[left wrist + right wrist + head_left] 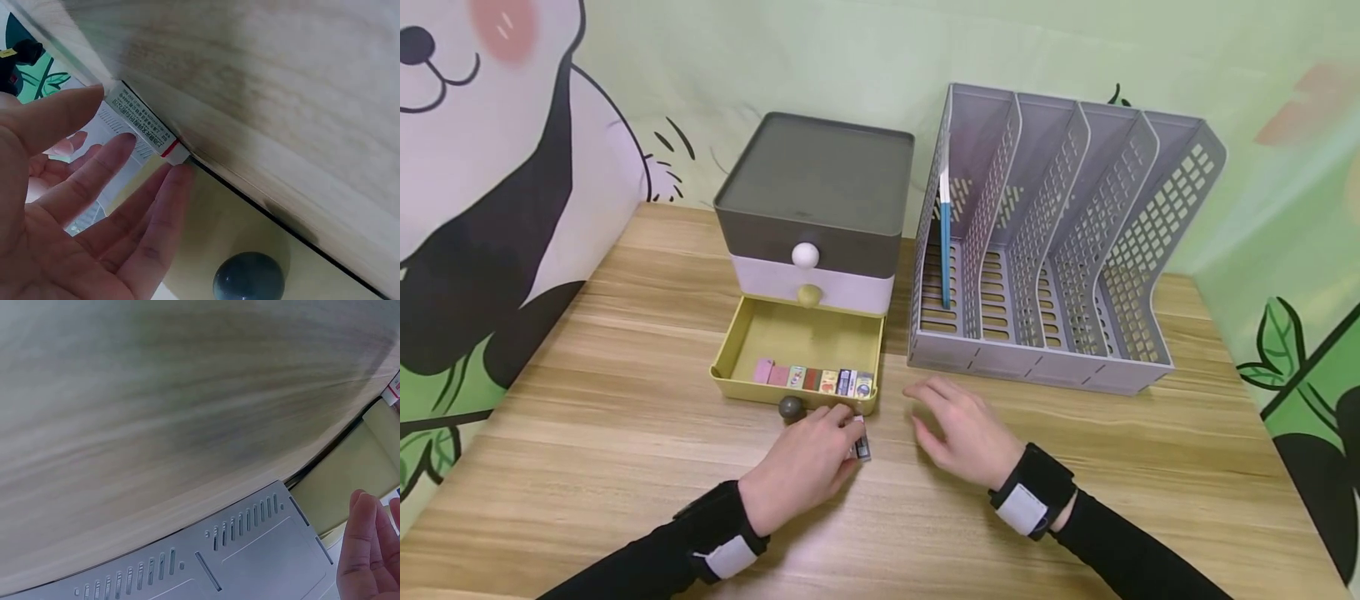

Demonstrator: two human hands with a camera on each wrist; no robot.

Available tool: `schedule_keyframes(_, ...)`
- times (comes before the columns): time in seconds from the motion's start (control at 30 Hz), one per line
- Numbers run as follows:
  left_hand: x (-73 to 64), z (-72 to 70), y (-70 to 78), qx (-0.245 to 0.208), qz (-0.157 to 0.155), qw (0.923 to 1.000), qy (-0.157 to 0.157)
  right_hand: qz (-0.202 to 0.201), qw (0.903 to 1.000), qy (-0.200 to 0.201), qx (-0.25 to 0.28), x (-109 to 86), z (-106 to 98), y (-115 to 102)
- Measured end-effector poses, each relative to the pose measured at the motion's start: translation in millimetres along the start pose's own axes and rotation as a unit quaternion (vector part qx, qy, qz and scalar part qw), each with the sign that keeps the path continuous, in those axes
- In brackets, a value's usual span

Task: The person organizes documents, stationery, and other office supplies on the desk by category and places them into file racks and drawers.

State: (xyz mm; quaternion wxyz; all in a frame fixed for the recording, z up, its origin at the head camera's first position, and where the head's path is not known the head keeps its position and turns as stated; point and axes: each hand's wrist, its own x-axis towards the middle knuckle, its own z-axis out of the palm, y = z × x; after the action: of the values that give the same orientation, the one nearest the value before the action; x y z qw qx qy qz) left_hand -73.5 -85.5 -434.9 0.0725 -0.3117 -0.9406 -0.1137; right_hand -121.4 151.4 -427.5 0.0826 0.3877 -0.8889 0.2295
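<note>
My left hand [805, 457] is just in front of the pulled-out yellow drawer [721, 385]. Between its thumb and fingertips it pinches a small eraser [862, 447] by the ends; in the left wrist view this eraser [142, 120] has a printed sleeve with a red stripe and touches the table. Inside the drawer, a row of several small erasers [812, 380] lines the front wall. My right hand [967, 432] hovers over the table right of the drawer, fingers loosely bent, holding nothing. In the right wrist view, only some fingers [359, 544] show.
The drawer belongs to a small cabinet [816, 179] with a dark top and round knobs; its dark knob [792, 407] is beside my left hand. A grey file rack [1037, 354] stands to the right, with a thin blue-and-white item [945, 250] in its leftmost slot.
</note>
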Motion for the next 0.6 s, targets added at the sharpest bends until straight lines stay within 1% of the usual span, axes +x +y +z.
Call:
schedule_keyframes(0.07,0.3,-0.9,-0.3,-0.010,0.008,0.9999,-0.006,0.000,1.0000,-0.002,-0.001,0.0,-0.3,-0.2)
schedule_keyframes(0.17,0.2,-2.5,-0.4,-0.025,0.028,0.9991,-0.021,0.003,1.0000,-0.006,0.001,-0.5,-0.8,-0.7)
schedule_keyframes(0.27,0.3,-4.2,-0.2,-0.034,0.048,0.9977,-0.035,0.010,0.9999,-0.009,0.004,-1.1,-1.7,-0.8)
schedule_keyframes(0.33,0.9,-5.2,-0.1,-0.037,0.055,0.9970,-0.041,0.014,0.9998,-0.011,0.005,-1.2,-2.2,-0.4)
schedule_keyframes(0.6,5.6,-3.6,0.2,-0.024,0.073,0.9956,-0.052,0.017,0.9998,-0.006,0.003,-0.3,-2.6,3.8)
